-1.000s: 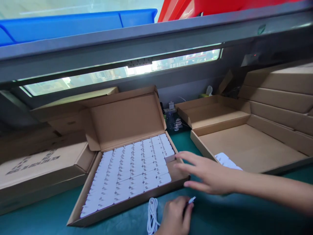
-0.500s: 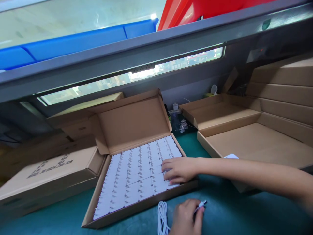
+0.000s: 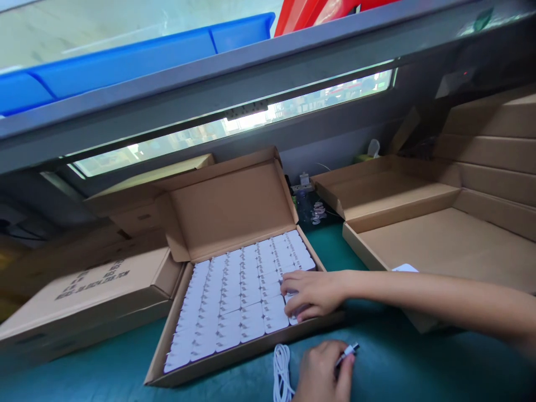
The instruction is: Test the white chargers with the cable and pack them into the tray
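My left hand (image 3: 322,371) is low in the head view, pinching the plug end of a white USB cable (image 3: 347,353). The cable's coiled part (image 3: 282,371) lies to the left of that hand. Over the front right corner of an open cardboard box (image 3: 247,350) reaches my right hand (image 3: 316,295), its fingers apart and bent down onto the white charger blocks (image 3: 251,324). These blocks stand packed in tight rows with metal prongs showing. My right thumb is hidden, and no block is seen lifted.
Another open cardboard box (image 3: 494,245) stands at right, with a white piece (image 3: 405,268) by its near edge. A closed printed carton (image 3: 100,285) is at left. Behind are a power strip (image 3: 302,187), a grey shelf beam (image 3: 209,78), and blue (image 3: 167,58) and red (image 3: 310,14) bins.
The view has shifted slightly. My right fingers have bent a little further over the blocks at the box corner. My left hand keeps hold of the cable plug.
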Available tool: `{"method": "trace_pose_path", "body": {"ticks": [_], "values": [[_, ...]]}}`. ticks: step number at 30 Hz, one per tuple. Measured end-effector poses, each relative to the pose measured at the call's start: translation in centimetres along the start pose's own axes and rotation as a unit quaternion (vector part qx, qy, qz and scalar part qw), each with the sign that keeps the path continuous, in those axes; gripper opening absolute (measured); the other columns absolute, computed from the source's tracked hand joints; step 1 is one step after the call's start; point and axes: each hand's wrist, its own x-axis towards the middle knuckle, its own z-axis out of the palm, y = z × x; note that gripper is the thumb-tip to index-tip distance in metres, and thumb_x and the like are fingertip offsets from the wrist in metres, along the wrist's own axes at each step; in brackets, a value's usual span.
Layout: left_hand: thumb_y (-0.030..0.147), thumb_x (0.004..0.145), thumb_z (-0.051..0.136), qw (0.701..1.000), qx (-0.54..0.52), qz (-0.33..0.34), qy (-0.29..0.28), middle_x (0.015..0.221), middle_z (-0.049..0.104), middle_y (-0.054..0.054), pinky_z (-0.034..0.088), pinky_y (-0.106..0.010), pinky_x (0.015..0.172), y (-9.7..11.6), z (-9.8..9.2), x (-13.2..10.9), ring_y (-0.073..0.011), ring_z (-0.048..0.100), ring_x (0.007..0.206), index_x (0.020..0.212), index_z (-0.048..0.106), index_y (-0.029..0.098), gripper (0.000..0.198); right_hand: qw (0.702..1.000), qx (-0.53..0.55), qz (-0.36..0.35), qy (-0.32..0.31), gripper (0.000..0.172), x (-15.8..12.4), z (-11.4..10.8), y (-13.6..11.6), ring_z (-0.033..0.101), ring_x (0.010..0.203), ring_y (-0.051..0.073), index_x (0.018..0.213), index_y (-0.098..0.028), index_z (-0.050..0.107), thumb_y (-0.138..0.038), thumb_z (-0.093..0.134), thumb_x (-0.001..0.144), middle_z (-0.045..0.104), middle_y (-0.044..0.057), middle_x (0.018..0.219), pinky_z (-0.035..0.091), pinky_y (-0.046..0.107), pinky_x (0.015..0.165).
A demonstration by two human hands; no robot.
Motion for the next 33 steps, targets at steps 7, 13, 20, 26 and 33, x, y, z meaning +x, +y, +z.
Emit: {"method": "trace_pose_path", "body": {"ticks": [7,13,20,26,33], "values": [[0.022,0.081,0.045,1.0,0.001,0.005,-0.025,0.075,0.067,-0.002,0.046,-0.025,0.057,0.5,-0.6,0.2,-0.0178,0.063,0.065,0.086,0.06,0.022,0.015,0.998,0.034,0.031,-0.031,0.023,-1.4,-1.3,-0.9,0.041,0.103,0.022,0.103,-0.023,0.061,-0.032,0.051,0.084,0.05,0.009,0.105,0.036,0.034,0.09],[0.022,0.081,0.046,1.0,-0.004,-0.002,-0.029,0.075,0.067,-0.003,0.046,-0.025,0.058,0.8,-0.9,0.2,-0.0183,0.063,0.066,0.086,0.061,0.021,0.015,0.988,0.08,0.058,-0.114,0.038,-1.5,-3.7,-0.9,0.042,0.107,0.023,0.112,-0.022,0.057,-0.02,0.061,0.074,0.048,0.009,0.11,0.037,0.035,0.091],[0.023,0.081,0.046,0.999,-0.002,-0.019,-0.04,0.075,0.067,-0.003,0.046,-0.025,0.059,0.9,-1.1,0.3,-0.0181,0.063,0.067,0.085,0.061,0.021,0.015,0.972,-0.057,0.034,-0.226,0.07,0.2,-3.9,-0.4,0.043,0.102,0.03,0.119,-0.035,0.05,-0.017,0.069,0.055,0.049,0.008,0.113,0.042,0.032,0.065],[0.023,0.08,0.048,0.999,0.003,-0.018,-0.038,0.075,0.067,-0.003,0.046,-0.025,0.059,0.9,-1.0,0.4,-0.0186,0.063,0.066,0.084,0.061,0.021,0.014,0.963,-0.13,-0.004,-0.237,0.058,1.0,-2.8,-0.7,0.044,0.095,0.03,0.11,-0.031,0.057,-0.02,0.07,0.056,0.05,0.009,0.109,0.035,0.028,0.052],[0.022,0.08,0.047,0.999,-0.007,-0.018,-0.038,0.076,0.067,-0.003,0.046,-0.025,0.06,0.9,-1.0,0.4,-0.019,0.063,0.068,0.084,0.062,0.022,0.015,0.954,-0.125,-0.047,-0.268,0.053,1.1,-2.8,-0.6,0.048,0.094,0.023,0.113,-0.025,0.052,-0.021,0.066,0.062,0.051,0.008,0.107,0.033,0.027,0.052]]}}
